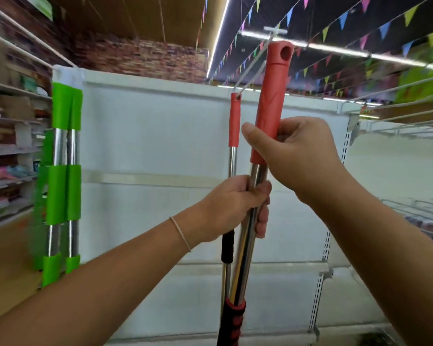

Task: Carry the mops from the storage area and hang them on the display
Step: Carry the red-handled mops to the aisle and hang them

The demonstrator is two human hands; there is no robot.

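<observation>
red ribbed plastic caps the near mop handle [270,106], a steel tube your right hand [303,156] grips at the cap while your left hand [238,206] wraps its shaft. the hung mop [234,126] dangles from a white display hook [250,71]; green-sleeved mops [63,171] hang left.

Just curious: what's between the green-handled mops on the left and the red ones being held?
Only the bare white display panel, seen in the head view, between the green mops and red mops.
</observation>
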